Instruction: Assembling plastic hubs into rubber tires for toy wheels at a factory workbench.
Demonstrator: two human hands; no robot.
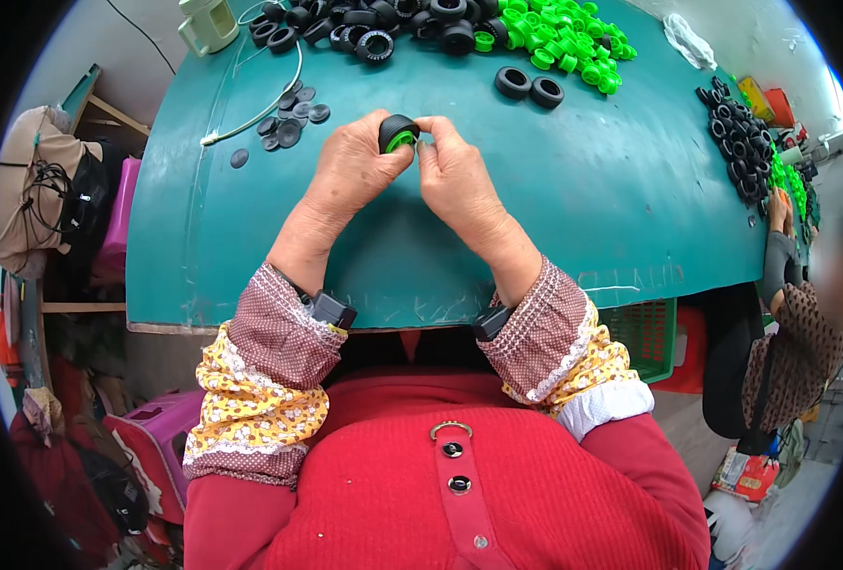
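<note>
Between my two hands is a black toy tyre point(398, 127) with a green wheel hub point(399, 142) sitting in its opening. My left hand point(355, 163) grips the tyre from the left, thumb at its lower side. From the right, my right hand point(452, 171) pinches at the tyre's edge and the hub, its thumb and forefinger close together. Both hands are held above the green tabletop point(554, 199). To the left of my left hand lie several flat black discs point(289, 131). Two loose black tyres point(530, 87) rest beyond my right hand.
A heap of black tyres point(374, 46) adjoins a pile of green hubs point(573, 43) at the far side. A pale cord point(267, 106) and a mug point(208, 24) are at far left. On the right, another person's hand point(779, 211) is by more tyres point(739, 142). A green basket point(651, 340) stands below the edge.
</note>
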